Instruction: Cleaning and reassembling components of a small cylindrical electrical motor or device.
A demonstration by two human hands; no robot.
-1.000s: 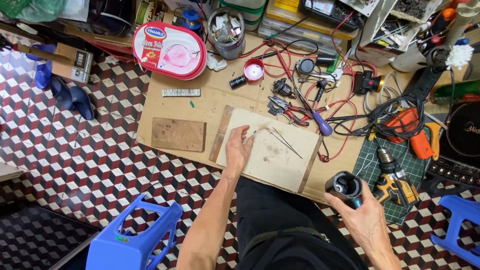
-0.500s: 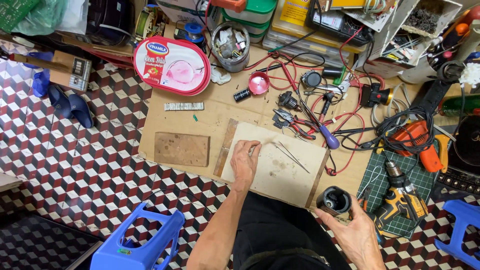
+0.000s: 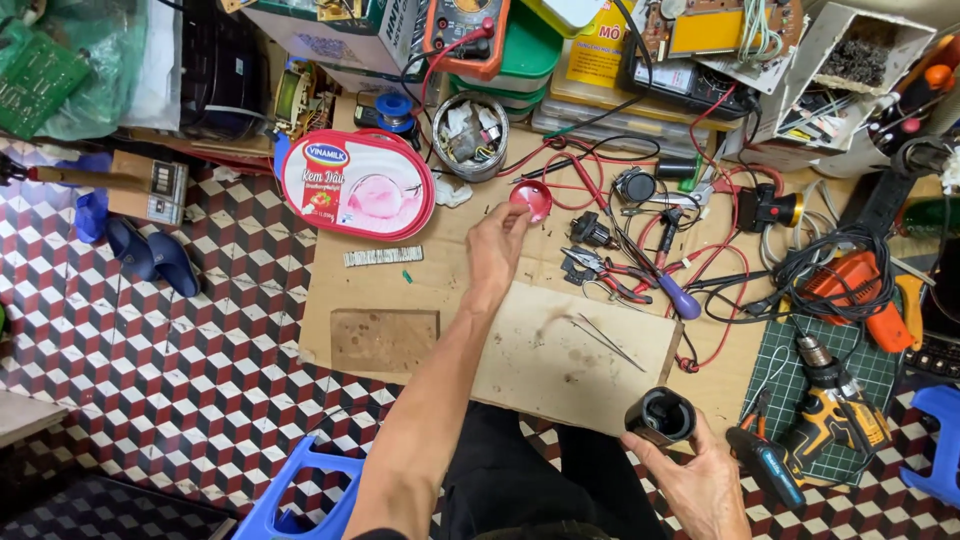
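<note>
**Left hand at the red dish, right hand on the black tube**

Left hand (image 3: pixel 497 240) stretched up to centre frame, fingertips pinched together right at the edge of the small red dish (image 3: pixel 530 199); too small to tell whether anything sits between the fingertips, or whether they touch the dish rim. Right hand (image 3: pixel 695 480) low at lower right, wrapped around a black cylindrical tube (image 3: pixel 660 415), open end turned up toward the camera, hollow and dark inside.

Judging from the layout, somewhere in the middle of the work. Done so far, as far as visible: tube lifted off the bench and held ready; tweezers (image 3: pixel 607 343) put down on the pale wooden board (image 3: pixel 560 365) at lower centre. Left undone: nothing seen entering the tube, and no cap or end piece on it.

Around the reach: red and black wires and a pair of pliers (image 3: pixel 590 268) just right of the dish, a purple-handled screwdriver (image 3: pixel 672 292) further right, a metal tin (image 3: pixel 471 135) of scraps above the dish, a red-and-white oval tub lid (image 3: pixel 357 185) at upper left. Yellow cordless drill (image 3: pixel 838 410) on a green cutting mat (image 3: pixel 800 375) near the right hand.
</note>
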